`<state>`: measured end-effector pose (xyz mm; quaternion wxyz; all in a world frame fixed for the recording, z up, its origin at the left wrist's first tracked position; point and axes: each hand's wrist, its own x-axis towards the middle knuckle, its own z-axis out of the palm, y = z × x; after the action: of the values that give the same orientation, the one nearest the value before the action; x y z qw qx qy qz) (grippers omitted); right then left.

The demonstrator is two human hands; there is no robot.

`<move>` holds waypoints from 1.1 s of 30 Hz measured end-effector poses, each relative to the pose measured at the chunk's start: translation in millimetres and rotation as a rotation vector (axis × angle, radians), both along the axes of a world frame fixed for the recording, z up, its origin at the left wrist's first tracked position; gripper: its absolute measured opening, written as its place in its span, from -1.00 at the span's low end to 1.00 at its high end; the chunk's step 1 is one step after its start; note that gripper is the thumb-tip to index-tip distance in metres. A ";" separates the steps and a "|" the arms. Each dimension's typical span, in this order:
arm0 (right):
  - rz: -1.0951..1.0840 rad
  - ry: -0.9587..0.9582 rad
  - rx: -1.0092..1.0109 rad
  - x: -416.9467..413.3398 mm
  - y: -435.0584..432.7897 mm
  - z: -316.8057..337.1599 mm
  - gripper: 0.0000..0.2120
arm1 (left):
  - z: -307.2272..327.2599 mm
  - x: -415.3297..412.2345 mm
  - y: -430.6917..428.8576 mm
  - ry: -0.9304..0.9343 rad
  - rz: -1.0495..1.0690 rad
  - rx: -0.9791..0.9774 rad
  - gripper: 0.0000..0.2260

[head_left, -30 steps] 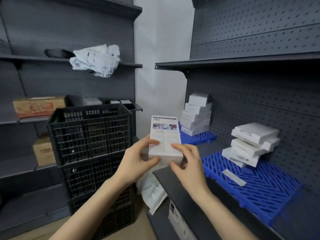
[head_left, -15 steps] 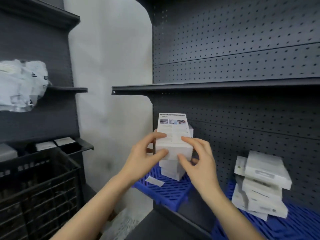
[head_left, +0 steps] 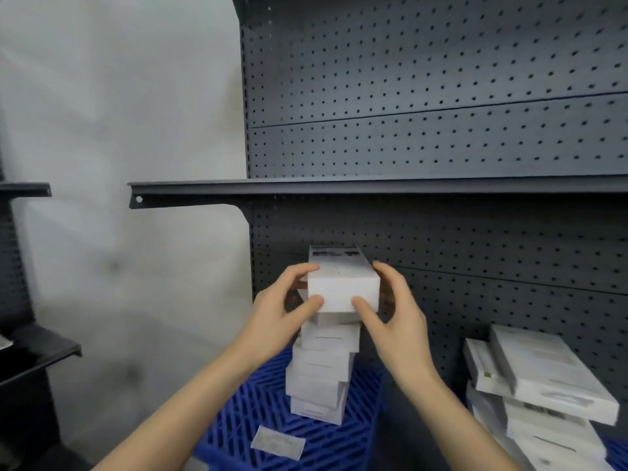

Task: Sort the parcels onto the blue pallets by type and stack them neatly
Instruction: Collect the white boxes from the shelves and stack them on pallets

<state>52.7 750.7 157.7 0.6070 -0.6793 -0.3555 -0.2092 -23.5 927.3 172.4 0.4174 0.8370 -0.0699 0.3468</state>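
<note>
A white box (head_left: 342,287) with a printed label on top is gripped from both sides, my left hand (head_left: 283,311) on its left end and my right hand (head_left: 396,314) on its right end. It sits at the top of a stack of similar white boxes (head_left: 321,368) standing on a blue pallet (head_left: 265,413). I cannot tell whether it rests on the stack or hovers just above it. A second, looser pile of flatter white boxes (head_left: 540,385) lies at the right.
A dark shelf edge (head_left: 306,192) runs overhead above the stack, with pegboard (head_left: 441,96) behind. A small white slip (head_left: 277,445) lies on the pallet's front. Another dark shelf (head_left: 37,355) juts in at the left. A pale wall fills the left.
The view has swung right and closer to the shelf. Both hands carried the white box forward and tipped it flat onto the top of the stack on the pallet.
</note>
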 end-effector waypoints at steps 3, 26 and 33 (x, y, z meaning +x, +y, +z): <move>-0.028 0.018 -0.006 15.0 9.6 -2.3 -0.50 | 1.3 14.5 13.6 0.041 -0.003 0.036 -0.61; -0.128 0.127 0.018 8.3 64.5 -31.5 -0.51 | -42.1 46.5 51.5 0.090 -0.297 -0.063 -0.24; -0.199 0.159 0.021 -3.9 83.7 -30.7 -0.52 | -50.9 55.2 58.0 0.032 -0.347 -0.145 -0.21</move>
<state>48.8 834.5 127.0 0.6166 -0.7192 -0.2351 -0.2176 31.7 985.3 121.5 0.5311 0.7856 -0.1814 0.2604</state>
